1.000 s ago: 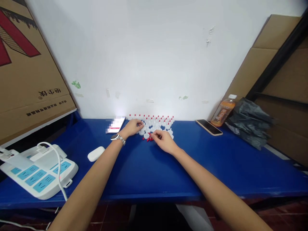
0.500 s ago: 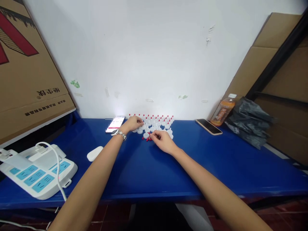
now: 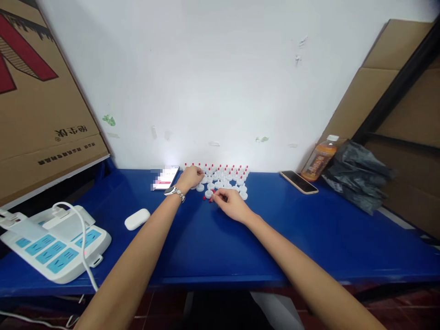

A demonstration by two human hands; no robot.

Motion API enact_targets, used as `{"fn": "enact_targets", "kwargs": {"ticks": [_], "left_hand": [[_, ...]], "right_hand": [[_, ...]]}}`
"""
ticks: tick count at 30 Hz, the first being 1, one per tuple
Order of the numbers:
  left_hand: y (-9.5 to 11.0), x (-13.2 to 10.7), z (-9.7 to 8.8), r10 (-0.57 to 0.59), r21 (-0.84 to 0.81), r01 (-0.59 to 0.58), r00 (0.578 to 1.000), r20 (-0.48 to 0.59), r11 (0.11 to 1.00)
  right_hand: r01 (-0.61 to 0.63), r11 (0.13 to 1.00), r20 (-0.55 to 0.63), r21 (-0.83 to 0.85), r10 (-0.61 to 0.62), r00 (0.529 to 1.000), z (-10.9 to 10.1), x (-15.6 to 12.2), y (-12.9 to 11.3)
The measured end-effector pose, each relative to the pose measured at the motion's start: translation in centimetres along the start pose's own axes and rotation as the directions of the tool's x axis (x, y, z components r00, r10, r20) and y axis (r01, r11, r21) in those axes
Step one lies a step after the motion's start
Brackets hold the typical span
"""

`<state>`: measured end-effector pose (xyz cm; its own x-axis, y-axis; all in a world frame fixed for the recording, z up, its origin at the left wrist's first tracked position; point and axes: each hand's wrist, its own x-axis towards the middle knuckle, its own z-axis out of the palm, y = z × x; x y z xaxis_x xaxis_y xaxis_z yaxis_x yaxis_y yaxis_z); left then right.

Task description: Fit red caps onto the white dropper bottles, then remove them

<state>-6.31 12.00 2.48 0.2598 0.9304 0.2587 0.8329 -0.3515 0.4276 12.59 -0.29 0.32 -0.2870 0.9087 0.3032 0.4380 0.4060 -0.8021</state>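
Observation:
White bottle caps with nozzles (image 3: 223,174) stand grouped on the blue table, several of them topped with small red tips (image 3: 227,166). At the left side of the group is my left hand (image 3: 191,177), fingers curled in a pinch beside the white caps. My right hand (image 3: 232,204) is in front of the group, its thumb and fingers pinched together over a small pile of loose red tips (image 3: 204,198). A white cap (image 3: 208,194) lies just beyond its fingertips. Whatever either pinch holds is too small or hidden to make out.
A lit phone (image 3: 167,178) lies left of my left hand, with a white case (image 3: 137,219) nearer me. At far left is a power strip (image 3: 57,250) with a cable. On the right are another phone (image 3: 299,182), a drink bottle (image 3: 319,158) and a black plastic bag (image 3: 359,176).
My right hand has shifted slightly left and down, covering more of the loose red tips. My left hand stays at nearly the same place, and the view has moved slightly.

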Motion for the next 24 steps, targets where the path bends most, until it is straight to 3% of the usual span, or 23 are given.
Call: {"fn": "enact_targets", "kwargs": {"ticks": [6, 11, 16, 18, 24], "left_hand": [[-0.1, -0.7, 0.6, 0.009, 0.000, -0.009, 1.000, 0.021, 1.000], [0.6, -1.5, -0.1, 0.032, 0.006, -0.033, 0.999, 0.034, 0.999], [-0.3, -1.9, -1.6, -0.044, -0.035, 0.037, 0.971, -0.234, 0.999], [-1.0, -1.5, -1.9, -0.069, -0.045, 0.059, 0.960, -0.273, 0.997], [-1.5, 2.5, -0.5, -0.117, -0.012, 0.117, 0.977, -0.179, 0.993]], "right_hand": [[-0.008, 1.000, 0.010, 0.001, 0.008, 1.000, 0.1, 0.0, 0.1], [0.000, 1.000, 0.002, -0.008, 0.000, 1.000, 0.1, -0.1, 0.3], [0.000, 1.000, 0.016, 0.023, 0.000, 1.000, -0.5, 0.8, -0.3], [0.032, 1.000, 0.028, -0.001, -0.032, 0.999, -0.6, 1.8, -0.4], [0.048, 0.999, -0.052, 0.012, -0.047, 0.998, -0.5, 2.9, 0.1]]}}
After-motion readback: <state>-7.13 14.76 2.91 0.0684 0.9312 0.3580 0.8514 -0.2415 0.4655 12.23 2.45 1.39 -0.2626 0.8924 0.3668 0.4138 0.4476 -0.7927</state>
